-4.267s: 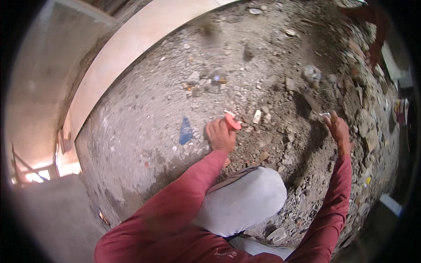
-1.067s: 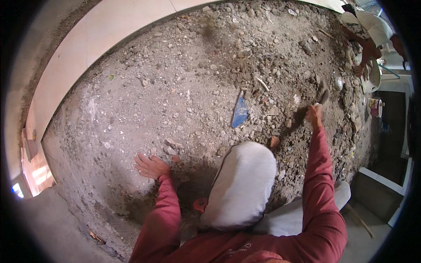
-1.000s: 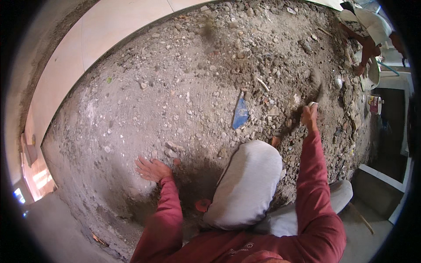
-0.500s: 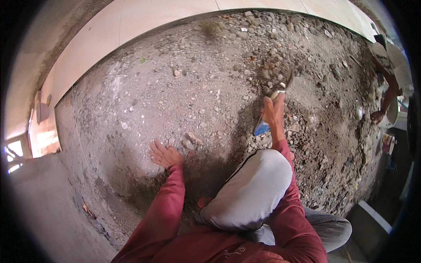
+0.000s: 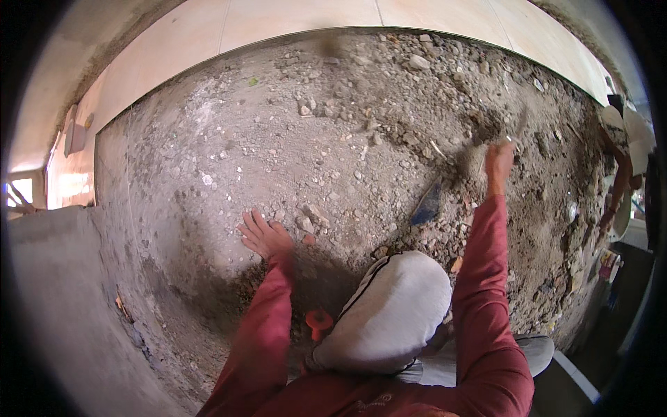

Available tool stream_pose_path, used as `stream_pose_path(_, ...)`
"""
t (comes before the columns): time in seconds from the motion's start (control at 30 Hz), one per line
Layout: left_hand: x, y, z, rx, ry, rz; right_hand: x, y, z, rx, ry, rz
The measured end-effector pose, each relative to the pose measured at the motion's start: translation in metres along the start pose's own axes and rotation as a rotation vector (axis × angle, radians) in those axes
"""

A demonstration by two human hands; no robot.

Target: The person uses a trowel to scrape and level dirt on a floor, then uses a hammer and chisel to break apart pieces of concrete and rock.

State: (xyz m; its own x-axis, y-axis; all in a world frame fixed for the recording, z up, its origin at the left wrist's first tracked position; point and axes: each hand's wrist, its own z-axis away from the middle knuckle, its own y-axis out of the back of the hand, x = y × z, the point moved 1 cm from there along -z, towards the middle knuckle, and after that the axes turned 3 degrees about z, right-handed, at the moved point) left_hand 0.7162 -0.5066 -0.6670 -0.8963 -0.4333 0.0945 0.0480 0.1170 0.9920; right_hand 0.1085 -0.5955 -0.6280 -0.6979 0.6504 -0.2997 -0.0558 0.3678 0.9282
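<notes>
My left hand (image 5: 267, 236) rests on the stony ground (image 5: 278, 174) with its fingers spread, holding nothing. Small stones (image 5: 310, 221) lie just beside it. Farther right, my right hand (image 5: 499, 165) is closed round a hand tool (image 5: 522, 121) that looks like a trowel seen edge-on; its blade is smeared by motion and the grip is mostly covered. The tool is over loose soil and rubble (image 5: 479, 128). A dark blue, pointed flat piece (image 5: 427, 203) lies on the ground between my hands, nearer the right one; its kind is unclear.
Pale tiles (image 5: 299, 24) border the dirt along the far edge. Beside my bent knee (image 5: 389, 306) stands a red object with a round top (image 5: 318, 321). At far right, another person's arm (image 5: 620, 174) reaches down near a pale bucket (image 5: 622, 208). Grey concrete (image 5: 62, 278) lies left.
My right hand has swept the tool to the right across the rubble, away from the blue piece. My left hand stays on the ground. The view has shifted slightly.
</notes>
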Motion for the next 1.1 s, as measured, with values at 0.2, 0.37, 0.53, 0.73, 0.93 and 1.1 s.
stream_pose_path(0.2,0.006,0.004,-0.002,-0.038,0.013,0.024,-0.041,-0.028,0.044,-0.246,0.073,0.016)
stream_pose_path(0.37,-0.001,-0.002,0.001,-0.039,0.019,0.019,-0.174,-0.033,0.121,-0.367,0.301,-0.317)
stream_pose_path(0.53,-0.001,0.000,-0.001,-0.006,0.003,0.022,-0.246,-0.015,0.116,-0.483,0.473,-0.575)
stream_pose_path(0.73,0.003,-0.006,-0.003,-0.005,0.004,0.023,-0.287,-0.011,0.006,-1.050,0.029,-0.960)
stream_pose_path(0.93,-0.005,0.006,-0.003,-0.013,0.041,0.015,-0.144,-0.028,-0.081,-0.837,-0.089,-1.148)
stream_pose_path(1.1,0.002,0.003,-0.005,-0.020,0.016,0.111,-0.052,-0.010,-0.159,-0.449,0.013,-0.682)
